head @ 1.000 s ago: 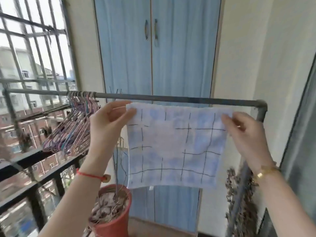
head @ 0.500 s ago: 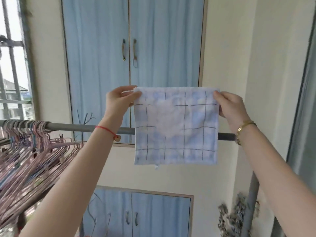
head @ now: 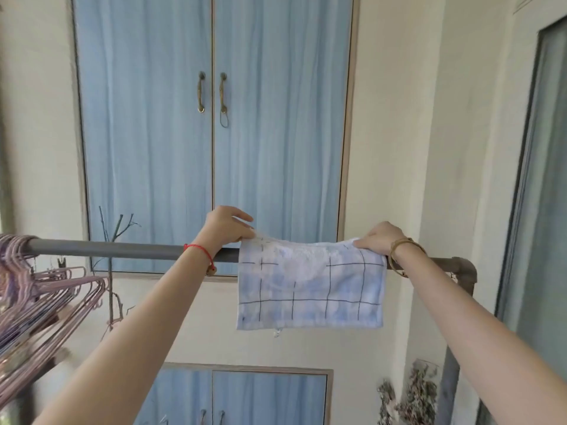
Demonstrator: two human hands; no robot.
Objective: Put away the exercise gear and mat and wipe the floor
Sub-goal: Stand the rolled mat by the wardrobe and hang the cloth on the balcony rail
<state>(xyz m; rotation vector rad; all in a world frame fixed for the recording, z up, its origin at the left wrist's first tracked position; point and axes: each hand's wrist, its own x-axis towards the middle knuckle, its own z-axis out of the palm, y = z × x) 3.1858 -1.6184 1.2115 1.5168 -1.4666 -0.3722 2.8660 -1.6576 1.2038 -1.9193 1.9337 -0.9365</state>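
A white and pale blue cloth (head: 310, 289) with thin black grid lines hangs folded over a grey metal rail (head: 122, 250). My left hand (head: 225, 225) pinches the cloth's top left corner at the rail. My right hand (head: 382, 237) grips the top right corner, fingers curled over the fold. The half of the cloth behind the rail is hidden.
Several pink and purple hangers (head: 40, 296) crowd the rail's left end. The rail bends down into a post (head: 464, 277) at the right. Blue cabinet doors (head: 211, 133) fill the wall behind, with a lower cabinet (head: 239, 397) below. Dried plants (head: 411, 394) stand at the lower right.
Both hands have lowered the cloth from held up flat in the air onto the rail, so it now drapes over it. The view has tilted upward.
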